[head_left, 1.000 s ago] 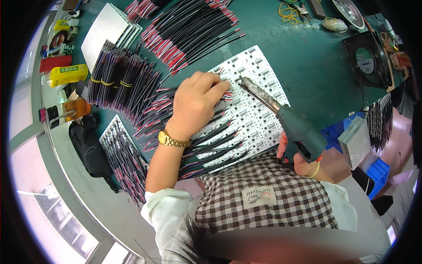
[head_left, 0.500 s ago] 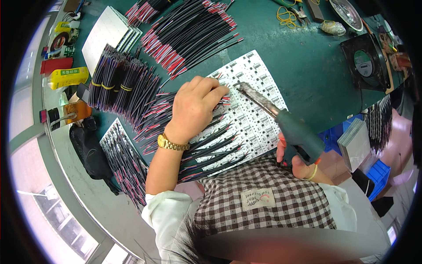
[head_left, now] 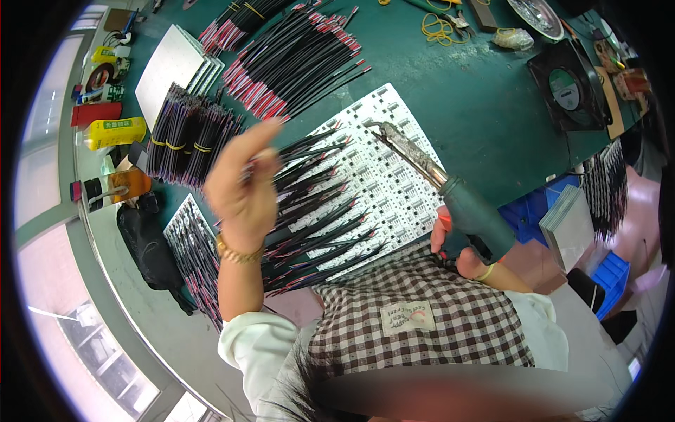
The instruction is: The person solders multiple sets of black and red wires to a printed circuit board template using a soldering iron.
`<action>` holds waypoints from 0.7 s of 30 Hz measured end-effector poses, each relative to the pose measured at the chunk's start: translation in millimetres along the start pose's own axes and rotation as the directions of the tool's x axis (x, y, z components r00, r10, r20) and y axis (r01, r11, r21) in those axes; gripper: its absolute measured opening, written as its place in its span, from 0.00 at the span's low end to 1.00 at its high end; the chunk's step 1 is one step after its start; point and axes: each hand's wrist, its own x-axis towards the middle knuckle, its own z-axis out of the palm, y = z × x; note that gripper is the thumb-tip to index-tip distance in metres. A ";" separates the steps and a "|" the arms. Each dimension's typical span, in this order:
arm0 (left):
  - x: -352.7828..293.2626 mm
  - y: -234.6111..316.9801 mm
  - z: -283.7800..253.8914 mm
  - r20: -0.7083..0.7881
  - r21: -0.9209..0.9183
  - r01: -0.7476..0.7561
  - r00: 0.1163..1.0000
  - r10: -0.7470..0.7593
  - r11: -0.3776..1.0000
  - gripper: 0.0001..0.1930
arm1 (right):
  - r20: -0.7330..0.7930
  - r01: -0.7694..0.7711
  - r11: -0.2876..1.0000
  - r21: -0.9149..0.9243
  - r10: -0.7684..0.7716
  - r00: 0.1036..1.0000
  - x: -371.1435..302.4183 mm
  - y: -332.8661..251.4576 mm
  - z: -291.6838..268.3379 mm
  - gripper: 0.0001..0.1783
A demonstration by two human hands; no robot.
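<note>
A white circuit board panel (head_left: pixel 401 151) lies on the green bench, dotted with small dark parts. Rows of black wires (head_left: pixel 327 224) with red and white ends reach across its left part. My left hand (head_left: pixel 242 193), wearing a gold watch, hovers over the wires left of the panel; motion smears its fingers, so what they hold is unclear. Wrapped round the dark green handle of a soldering gun (head_left: pixel 478 214) is my right hand (head_left: pixel 472 264), near the panel's right edge. The gun's metal tip hangs over the panel's upper part.
Loose wires (head_left: pixel 295 60) lie beyond the panel, with banded wire bundles (head_left: pixel 186 133) to the left. White panels (head_left: pixel 169 70) are stacked far left, near a yellow bottle (head_left: pixel 116 133). A black fan (head_left: pixel 568 88) and metal dish (head_left: pixel 538 17) stand at the right.
My left hand has left the panel's upper part and swung left over the wires. The soldering gun remains in my right hand, its tip over the panel. The whole view has shifted slightly.
</note>
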 end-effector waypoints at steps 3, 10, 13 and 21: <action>3.3 26.2 -0.6 0.000 0.136 -0.109 0.994 0.110 0.985 0.21 | -0.044 -0.012 0.998 0.055 0.014 0.999 -2.7 3.6 0.3 0.36; -20.9 -3.5 46.5 0.325 0.360 -0.200 0.942 0.079 0.911 0.17 | -0.025 0.011 1.000 -0.005 -0.011 1.000 6.7 -3.4 3.4 0.34; -24.8 -7.1 48.9 0.368 0.379 -0.288 0.919 0.142 0.879 0.14 | -0.012 -0.050 0.997 0.057 0.051 0.999 2.5 -3.0 2.6 0.31; -31.7 3.3 54.0 0.406 0.486 -0.272 0.912 0.061 0.831 0.17 | -0.039 -0.027 0.996 0.083 0.030 0.999 -1.2 -1.6 3.0 0.33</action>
